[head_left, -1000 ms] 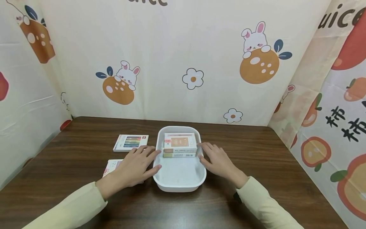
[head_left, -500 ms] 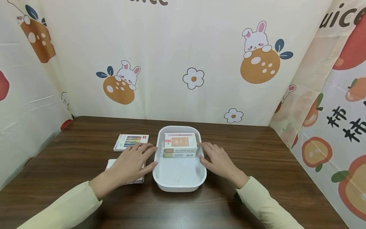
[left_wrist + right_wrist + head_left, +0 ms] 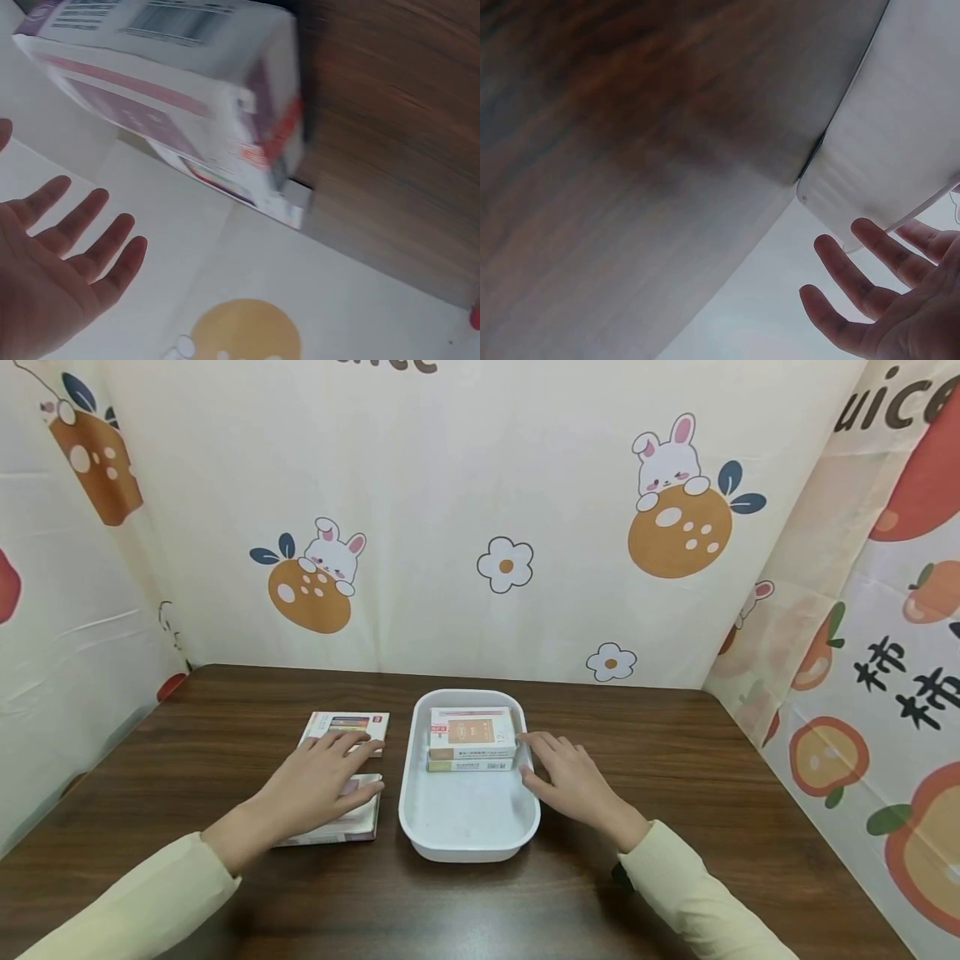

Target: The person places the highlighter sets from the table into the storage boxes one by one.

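Observation:
My left hand [image 3: 315,781], fingers spread and holding nothing, hovers over two flat boxes left of the white plastic tray. It partly hides the nearer white-and-purple box [image 3: 360,822]. Its fingertips overlap the farther white box [image 3: 322,724], which has coloured sticks pictured on it. In the left wrist view the purple-marked box [image 3: 135,97] stands close beside the open palm [image 3: 45,277]. My right hand [image 3: 576,787] rests with loose fingers at the right rim of the tray [image 3: 468,853]. Inside the tray, at its far end, a box with an orange-brown label [image 3: 472,732] lies on a box with a yellow-green edge [image 3: 470,766].
Everything stands on a dark brown wooden table [image 3: 675,760]. Behind it hangs a pale curtain [image 3: 427,527] printed with rabbits, fruit and flowers. Similar cloth hangs at both sides.
My left hand has drawn away from the tray's left rim, moving left over the two boxes. The right hand, the tray and the boxes in it have stayed put.

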`<state>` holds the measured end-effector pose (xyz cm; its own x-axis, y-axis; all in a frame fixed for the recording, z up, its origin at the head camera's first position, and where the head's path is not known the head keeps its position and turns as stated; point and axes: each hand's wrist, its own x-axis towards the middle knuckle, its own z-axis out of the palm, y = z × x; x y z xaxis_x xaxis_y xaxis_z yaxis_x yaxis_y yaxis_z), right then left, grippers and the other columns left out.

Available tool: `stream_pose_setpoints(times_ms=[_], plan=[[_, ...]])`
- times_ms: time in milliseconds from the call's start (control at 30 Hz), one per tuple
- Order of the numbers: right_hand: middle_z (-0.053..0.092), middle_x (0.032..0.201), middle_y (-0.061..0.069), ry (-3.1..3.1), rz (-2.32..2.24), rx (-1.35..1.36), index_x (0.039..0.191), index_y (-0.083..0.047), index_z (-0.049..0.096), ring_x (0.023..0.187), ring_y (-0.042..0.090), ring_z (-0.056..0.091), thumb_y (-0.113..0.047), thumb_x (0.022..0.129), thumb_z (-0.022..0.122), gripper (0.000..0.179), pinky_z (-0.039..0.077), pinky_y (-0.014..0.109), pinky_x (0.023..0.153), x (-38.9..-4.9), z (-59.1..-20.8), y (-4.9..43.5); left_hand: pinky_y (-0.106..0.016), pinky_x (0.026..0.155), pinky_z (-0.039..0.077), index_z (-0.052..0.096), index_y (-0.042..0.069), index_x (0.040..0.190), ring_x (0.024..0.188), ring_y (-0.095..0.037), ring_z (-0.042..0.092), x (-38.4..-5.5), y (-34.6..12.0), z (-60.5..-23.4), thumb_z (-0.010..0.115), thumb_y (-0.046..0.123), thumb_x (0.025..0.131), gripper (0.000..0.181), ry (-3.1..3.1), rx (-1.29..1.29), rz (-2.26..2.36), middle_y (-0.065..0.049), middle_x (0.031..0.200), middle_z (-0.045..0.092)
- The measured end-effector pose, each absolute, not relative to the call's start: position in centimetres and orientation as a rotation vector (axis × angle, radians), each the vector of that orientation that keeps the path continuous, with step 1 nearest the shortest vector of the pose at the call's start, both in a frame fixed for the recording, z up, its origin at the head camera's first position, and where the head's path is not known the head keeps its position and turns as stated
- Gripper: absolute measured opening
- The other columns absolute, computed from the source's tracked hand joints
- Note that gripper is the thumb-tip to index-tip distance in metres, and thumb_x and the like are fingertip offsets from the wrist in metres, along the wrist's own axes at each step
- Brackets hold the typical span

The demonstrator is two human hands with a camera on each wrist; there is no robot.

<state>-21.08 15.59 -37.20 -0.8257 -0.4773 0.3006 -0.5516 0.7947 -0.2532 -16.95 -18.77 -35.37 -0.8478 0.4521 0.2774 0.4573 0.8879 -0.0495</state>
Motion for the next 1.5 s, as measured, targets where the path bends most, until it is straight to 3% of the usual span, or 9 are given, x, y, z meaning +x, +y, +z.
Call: stream_pose_setpoints(times_ms=[500, 867, 1500], plan=[[0.055, 0.125, 0.004, -2.779, 0.498, 0.790, 0.127, -0.014, 0.051, 0.112, 0.026, 0.053, -0.032, 0.088, 0.051, 0.043, 0.042, 0.049, 0.085, -21.0, -37.1, 15.5, -0.049, 0.085, 0.044, 0.056, 0.018, 0.124, 0.107, -0.027, 0.055, -17.0, -21.1, -36.6, 0.057, 0.055, 0.081, 0.056, -2.747, -0.805, -0.012, -0.003, 0.117, 0.059], [0.055, 0.125, 0.003, -2.784, 0.507, 0.795, 0.127, -0.014, 0.050, 0.111, 0.026, 0.053, -0.032, 0.088, 0.051, 0.043, 0.042, 0.049, 0.085, -20.9, -37.0, 15.5, -0.048, 0.091, 0.040, 0.054, 0.019, 0.125, 0.112, -0.025, 0.052, -17.0, -22.3, -37.8, 0.049, 0.064, 0.081, 0.063, -2.750, -0.918, -0.045, -0.001, 0.121, 0.057], [0.054, 0.127, 0.004, -2.796, 0.520, 0.793, 0.128, -0.014, 0.050, 0.113, 0.027, 0.052, -0.032, 0.089, 0.051, 0.043, 0.041, 0.052, 0.087, -20.9, -37.0, 15.5, -0.040, 0.086, 0.044, 0.043, 0.020, 0.135, 0.108, -0.014, 0.051, -16.6, -22.8, -38.5, 0.051, 0.069, 0.077, 0.077, -2.747, -1.048, -0.087, 0.006, 0.122, 0.053]])
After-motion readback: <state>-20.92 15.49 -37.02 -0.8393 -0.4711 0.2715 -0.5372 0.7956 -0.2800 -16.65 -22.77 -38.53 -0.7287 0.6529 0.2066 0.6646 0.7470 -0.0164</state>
